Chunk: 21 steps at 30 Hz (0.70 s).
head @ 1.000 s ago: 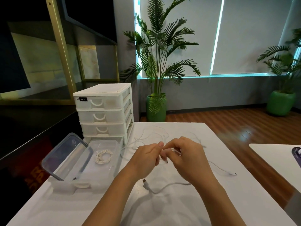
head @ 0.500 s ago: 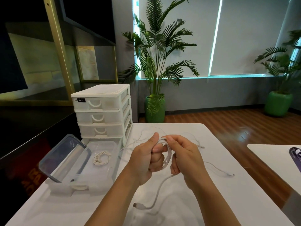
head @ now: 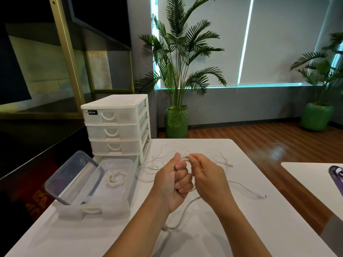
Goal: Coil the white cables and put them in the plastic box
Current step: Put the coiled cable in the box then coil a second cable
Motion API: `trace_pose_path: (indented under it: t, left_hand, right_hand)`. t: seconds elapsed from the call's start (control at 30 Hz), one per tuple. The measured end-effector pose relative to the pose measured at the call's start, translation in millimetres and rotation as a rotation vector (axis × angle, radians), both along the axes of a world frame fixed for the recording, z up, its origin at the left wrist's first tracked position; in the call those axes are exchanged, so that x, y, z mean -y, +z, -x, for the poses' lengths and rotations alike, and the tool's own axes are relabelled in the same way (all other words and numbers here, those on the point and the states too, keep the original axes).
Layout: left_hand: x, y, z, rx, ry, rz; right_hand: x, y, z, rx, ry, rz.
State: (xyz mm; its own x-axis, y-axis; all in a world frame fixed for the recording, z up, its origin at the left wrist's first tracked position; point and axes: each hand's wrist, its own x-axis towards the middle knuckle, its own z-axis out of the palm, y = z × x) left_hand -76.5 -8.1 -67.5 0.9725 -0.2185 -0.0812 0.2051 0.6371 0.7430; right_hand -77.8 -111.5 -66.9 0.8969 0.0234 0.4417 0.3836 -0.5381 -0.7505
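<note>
Above the middle of the white table (head: 232, 229), my left hand (head: 172, 184) grips loops of a white cable (head: 185, 206) in a fist. My right hand (head: 207, 177) pinches the same cable at the top of the loop. The cable's loose tail hangs down toward me between my wrists. Several other white cables (head: 220, 158) lie tangled behind my hands, and one end (head: 259, 196) stretches to the right. A clear plastic box (head: 126, 193) sits open on the left with one coiled white cable (head: 116, 179) inside.
The box's clear lid (head: 74, 175) leans on its left side. A white three-drawer unit (head: 115, 127) stands behind the box. A second white table (head: 315, 180) with a purple object sits at the right. Potted palms stand by the far wall.
My hands went from pinching the cable's end to winding it; the loop round my left fingers has grown and the hanging tail has shortened, its plug drawn closer to me.
</note>
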Motion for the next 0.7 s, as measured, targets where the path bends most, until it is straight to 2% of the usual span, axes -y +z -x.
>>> trace_pose_path:
  t: [0.17, 0.33, 0.7]
  left_hand:
    - [-6.0, -0.1, -2.0, -0.016, 0.000, 0.113]
    - [-4.0, -1.4, 0.1, 0.005, -0.033, 0.168]
    - [-11.0, 4.9, 3.2, 0.093, -0.248, 0.130]
  right_hand:
    - [-3.2, -2.9, 3.1, 0.001, 0.060, -0.047]
    - [-4.7, -1.0, 4.1, 0.009, 0.018, 0.007]
    - [4.0, 2.9, 2.3, 0.003, 0.001, 0.053]
